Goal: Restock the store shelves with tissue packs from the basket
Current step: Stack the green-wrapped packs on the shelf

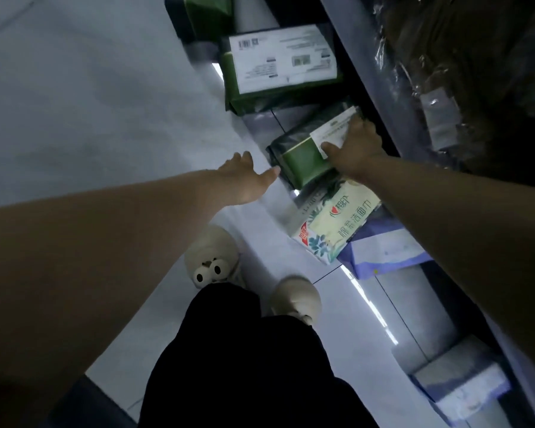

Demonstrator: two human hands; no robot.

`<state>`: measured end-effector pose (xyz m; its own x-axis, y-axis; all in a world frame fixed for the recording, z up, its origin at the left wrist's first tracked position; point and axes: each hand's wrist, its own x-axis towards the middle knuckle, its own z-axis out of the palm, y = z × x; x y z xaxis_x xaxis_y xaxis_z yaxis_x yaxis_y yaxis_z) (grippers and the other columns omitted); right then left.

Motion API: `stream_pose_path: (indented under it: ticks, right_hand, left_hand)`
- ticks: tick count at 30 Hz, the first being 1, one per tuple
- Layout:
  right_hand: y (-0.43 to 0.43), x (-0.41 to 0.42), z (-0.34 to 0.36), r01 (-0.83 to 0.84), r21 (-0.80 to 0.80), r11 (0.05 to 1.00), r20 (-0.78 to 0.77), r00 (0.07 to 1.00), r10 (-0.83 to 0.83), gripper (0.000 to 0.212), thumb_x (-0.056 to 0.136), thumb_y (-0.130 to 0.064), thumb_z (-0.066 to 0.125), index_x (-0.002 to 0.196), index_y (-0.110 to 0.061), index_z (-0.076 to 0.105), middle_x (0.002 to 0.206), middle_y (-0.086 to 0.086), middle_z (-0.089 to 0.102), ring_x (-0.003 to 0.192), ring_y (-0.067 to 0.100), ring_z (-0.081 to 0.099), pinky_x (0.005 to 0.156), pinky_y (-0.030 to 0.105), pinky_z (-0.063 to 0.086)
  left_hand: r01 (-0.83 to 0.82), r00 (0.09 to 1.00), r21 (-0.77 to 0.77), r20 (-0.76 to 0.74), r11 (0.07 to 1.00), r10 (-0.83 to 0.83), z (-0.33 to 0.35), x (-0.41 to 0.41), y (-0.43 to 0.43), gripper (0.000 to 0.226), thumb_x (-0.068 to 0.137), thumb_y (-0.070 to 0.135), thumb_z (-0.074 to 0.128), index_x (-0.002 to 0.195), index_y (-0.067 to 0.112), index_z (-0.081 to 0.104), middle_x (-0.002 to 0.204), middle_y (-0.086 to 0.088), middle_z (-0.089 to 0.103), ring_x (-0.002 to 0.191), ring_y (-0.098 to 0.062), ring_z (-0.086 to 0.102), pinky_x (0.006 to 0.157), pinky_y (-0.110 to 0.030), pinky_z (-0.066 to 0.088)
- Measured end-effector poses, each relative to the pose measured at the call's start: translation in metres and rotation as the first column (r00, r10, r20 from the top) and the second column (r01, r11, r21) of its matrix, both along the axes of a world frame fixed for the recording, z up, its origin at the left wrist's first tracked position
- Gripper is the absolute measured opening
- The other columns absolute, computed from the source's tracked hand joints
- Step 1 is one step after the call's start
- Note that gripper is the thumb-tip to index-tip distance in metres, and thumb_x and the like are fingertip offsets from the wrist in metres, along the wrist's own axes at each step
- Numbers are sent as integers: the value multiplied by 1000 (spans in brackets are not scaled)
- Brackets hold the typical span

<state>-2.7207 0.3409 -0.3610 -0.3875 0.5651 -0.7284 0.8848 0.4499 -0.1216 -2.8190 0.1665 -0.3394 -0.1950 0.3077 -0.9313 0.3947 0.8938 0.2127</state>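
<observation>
A dark green tissue pack (303, 156) with a white label lies on the floor at the foot of the shelf. My right hand (357, 145) grips its far end, thumb on the label and fingers over the edge. Just left of the pack hovers my left hand (244, 177), fingers spread and holding nothing, its thumb close to the pack's near corner. Another green pack (278, 66) with a large white label lies further along the floor. A cream pack (337, 220) with green print lies under my right forearm. No basket is in view.
A blue-purple pack (383, 251) and another pale pack (464, 387) lie along the shelf base. The shelf edge (368, 72) runs diagonally at right, with plastic-wrapped goods (464, 57) above it. My slippers (213, 257) stand on the pale tiled floor (90, 103).
</observation>
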Motion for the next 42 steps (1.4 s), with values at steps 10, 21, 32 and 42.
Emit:
stream_pose_path:
  ticks: [10,21,32,42]
  right_hand:
    - [8,-12,-53,237,95,967,-71,970,-231,122,64,-56,83,151,-3,15,154,17,18,142,33,29,110,38,34]
    - [-55,-35,5,403,-348,847,-159,864,-477,96,78,-45,77,148,-11,21,136,4,48,121,22,51,103,34,44]
    - [-106,-45,225,258,-612,748,-364,747,-556,41,86,-24,73,123,-17,56,120,4,66,100,16,68,85,33,58]
    - [-189,-76,436,347,-707,616,-407,512,-756,81,79,-27,80,146,-18,36,130,1,56,107,13,61,88,29,54]
  left_hand:
    - [-895,407,-47,328,444,853,-93,15,27,67,92,65,44,148,34,23,147,2,42,118,-20,44,93,-40,32]
    - [-999,11,32,261,2,965,-30,-7,-66,60,88,54,63,134,27,36,117,2,61,93,-15,64,65,-28,57]
    - [-941,-158,237,323,-241,933,222,-5,-154,58,87,44,67,125,23,29,110,2,56,94,-13,62,74,-33,54]
    - [-857,-317,276,383,-435,868,426,6,-206,59,92,29,62,137,26,23,107,3,54,94,-17,60,83,-44,55]
